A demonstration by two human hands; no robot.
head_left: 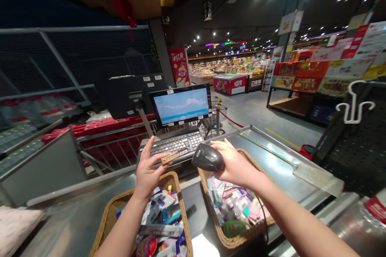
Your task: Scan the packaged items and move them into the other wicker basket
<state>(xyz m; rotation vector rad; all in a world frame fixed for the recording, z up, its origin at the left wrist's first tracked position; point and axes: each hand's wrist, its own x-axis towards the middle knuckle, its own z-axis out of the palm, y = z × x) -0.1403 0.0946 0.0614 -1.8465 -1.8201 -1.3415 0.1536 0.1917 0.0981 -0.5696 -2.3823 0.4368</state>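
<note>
Between thumb and fingers, my left hand (148,168) pinches a small, narrow gold-brown packet (171,158) just in front of the keyboard (177,143). A black handheld barcode scanner (207,157) is gripped in my right hand (233,162), its head turned left toward the packet. Packet and scanner are a short gap apart. Below my left arm lies a wicker basket (184,225) of mixed small packaged goods. Under my right hand stands a second wicker basket (208,204), filled with small packets. The scanner's cable (265,221) hangs down over that basket's right side.
A lit monitor (182,105) stands behind the keyboard, with a dark second screen (123,96) to its left. The metal counter (271,152) stretches right, holding a clear plastic piece (316,178). Pale folded fabric (18,225) lies at left. Shopping carts (221,114) stand beyond.
</note>
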